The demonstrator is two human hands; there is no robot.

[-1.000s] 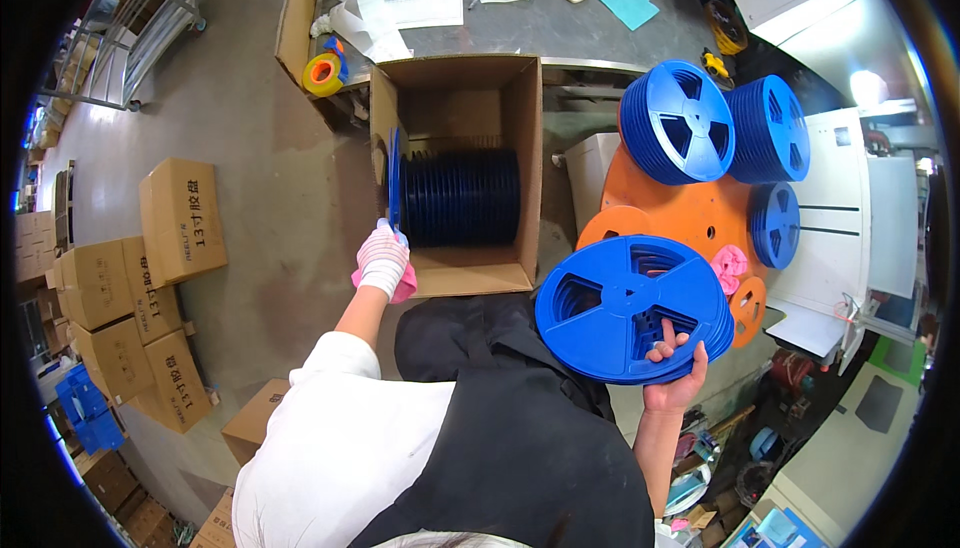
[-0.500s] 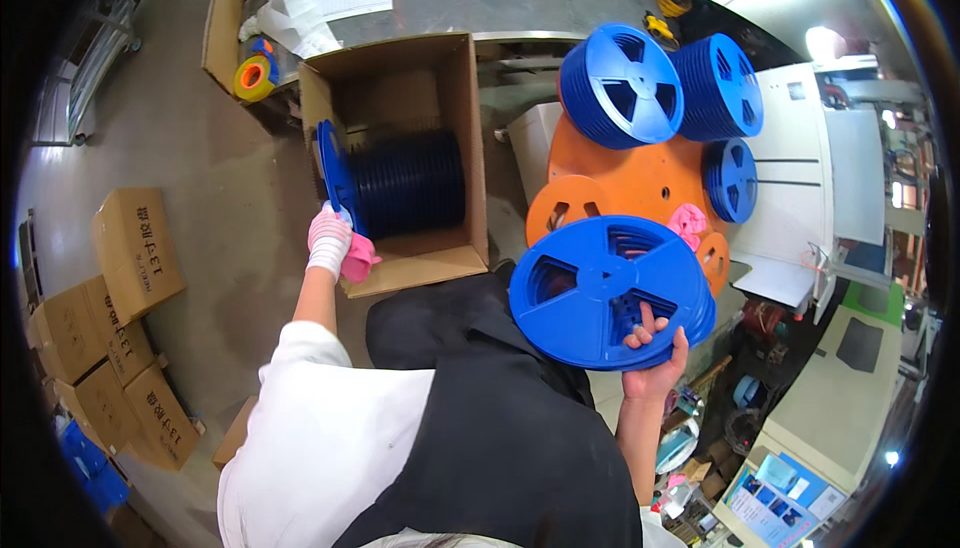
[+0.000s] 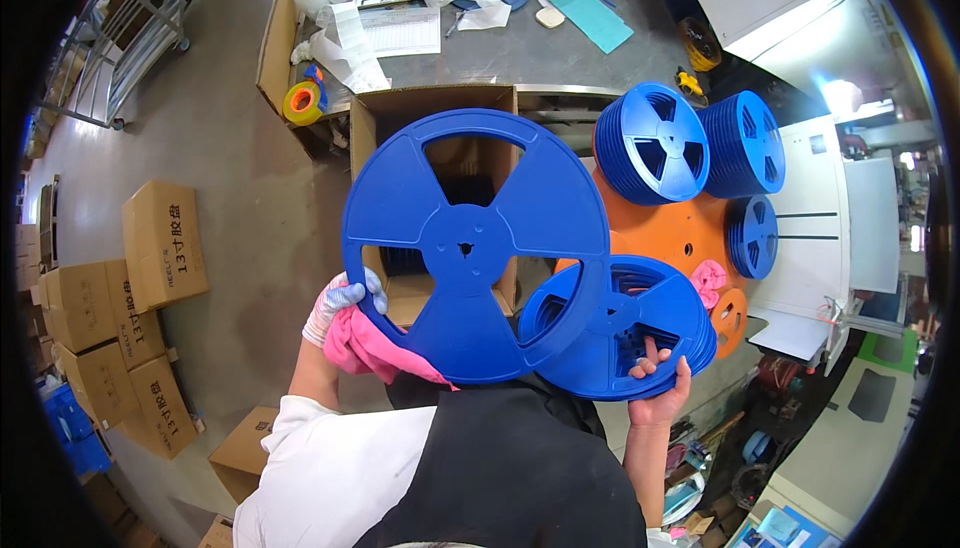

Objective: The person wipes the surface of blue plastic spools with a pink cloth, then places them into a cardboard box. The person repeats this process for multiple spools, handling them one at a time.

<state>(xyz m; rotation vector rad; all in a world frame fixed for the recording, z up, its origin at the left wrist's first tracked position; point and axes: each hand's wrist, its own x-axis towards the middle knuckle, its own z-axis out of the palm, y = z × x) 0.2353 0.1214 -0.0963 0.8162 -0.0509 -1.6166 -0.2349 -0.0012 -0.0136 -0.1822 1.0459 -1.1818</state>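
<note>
A large flat blue plastic reel (image 3: 470, 333) with wide cut-outs faces up in front of me. My left hand (image 3: 345, 303), in a pale glove, grips its left rim and a pink cloth (image 3: 385, 346). My right hand (image 3: 660, 385), bare, holds a stack of blue reels (image 3: 665, 293), its fingers through a cut-out and thumb at the rim. The single reel overlaps the stack's left part. Behind the single reel, mostly hidden, stands an open cardboard box (image 3: 430, 100); dark reels inside show through the cut-outs.
More blue reel stacks (image 3: 680, 153) stand on an orange surface (image 3: 650, 223), beside a pink cloth (image 3: 708, 280). A grey worktable (image 3: 590, 68) with papers and tape lies beyond. Cartons (image 3: 165, 248) are piled at left; a metal trolley (image 3: 110, 68) stands far left.
My left hand has brought a reel from the box's left side up and toward me, turning it face up. The right hand keeps its hold on the stack. The view has shifted.
</note>
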